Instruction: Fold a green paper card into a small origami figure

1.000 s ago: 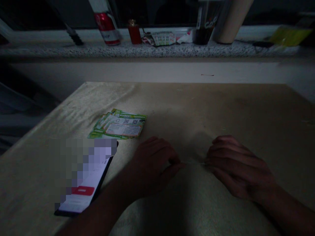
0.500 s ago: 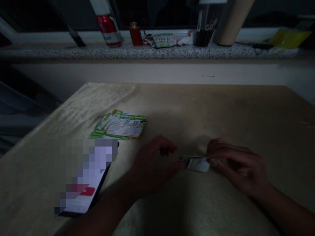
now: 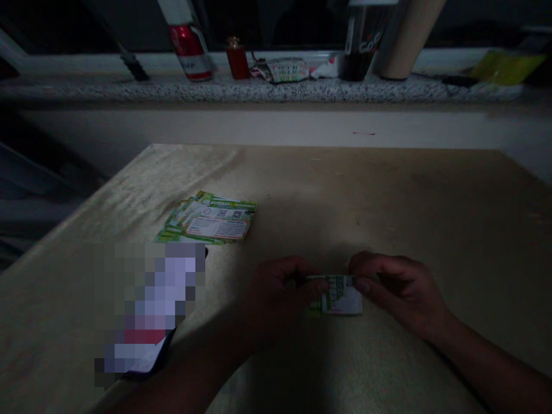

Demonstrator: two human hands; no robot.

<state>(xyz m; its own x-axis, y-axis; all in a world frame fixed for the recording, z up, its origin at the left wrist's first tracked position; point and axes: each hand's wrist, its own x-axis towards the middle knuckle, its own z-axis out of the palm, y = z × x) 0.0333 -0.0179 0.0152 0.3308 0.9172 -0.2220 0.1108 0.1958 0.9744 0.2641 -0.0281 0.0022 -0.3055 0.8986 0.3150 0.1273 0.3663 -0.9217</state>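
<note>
Head view: what do the two hands have between them?

– One green-and-white paper (image 3: 342,299), near the front of the table (image 3: 409,207). The left hand (image 3: 284,290) pinches its left part, thumb laid over the front face. The right hand (image 3: 399,293) grips the upper right corner, thumb in front and the other fingers curled behind.

– So both sets of fingers are closed in?

– Yes, narrow, with the paper held in each pinch. Whether its lower edge touches the table cannot be told; the light is dim there.

– And what lies about them?

– Beyond the left hand, a fanned pile of leaflets (image 3: 215,221) in similar green and white, the top one showing square codes. Nearer the person, left of the left forearm, lies a phone (image 3: 161,313), mostly blurred into blocks.

– Anything further back?

– On the speckled windowsill (image 3: 276,92) stand a red-and-white can (image 3: 190,52), a small red bottle (image 3: 238,62) and a dark drink container (image 3: 357,49), with a crumpled wrapper (image 3: 284,70) between the last two.
</note>
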